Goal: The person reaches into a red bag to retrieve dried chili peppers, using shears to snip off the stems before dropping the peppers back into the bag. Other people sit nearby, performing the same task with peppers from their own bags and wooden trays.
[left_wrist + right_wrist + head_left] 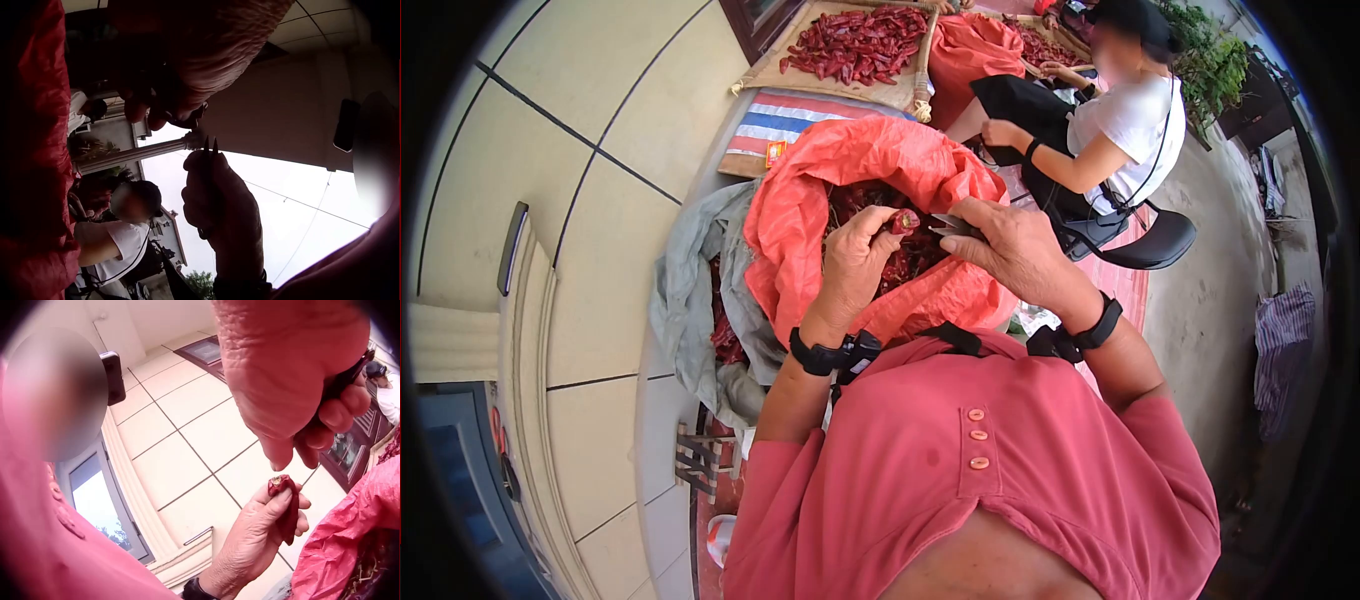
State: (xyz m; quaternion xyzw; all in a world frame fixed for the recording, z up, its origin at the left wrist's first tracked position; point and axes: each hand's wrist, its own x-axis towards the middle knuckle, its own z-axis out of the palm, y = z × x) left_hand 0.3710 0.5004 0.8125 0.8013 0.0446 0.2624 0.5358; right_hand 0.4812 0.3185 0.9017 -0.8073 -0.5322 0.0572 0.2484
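Note:
A dark red dried chili pepper (903, 221) is pinched between the thumb and fingers of my left hand (855, 262), over an open red sack (800, 180) full of dried chilies. In the right wrist view the pepper (289, 512) shows its pale, cut-looking stem end facing up. My right hand (1018, 252) grips small scissors (956, 227), their blades pointing at the pepper's stem end. The left wrist view has the two pointed blades (211, 145) slightly apart. A short gap separates blades and pepper.
A grey-green sack (685, 280) with more chilies stands at the left. Beyond the red sack are a striped sheet (785, 118) and a woven tray (785, 75) heaped with chilies. Another person (1120, 130) sits at the right, near a second red sack (970, 50).

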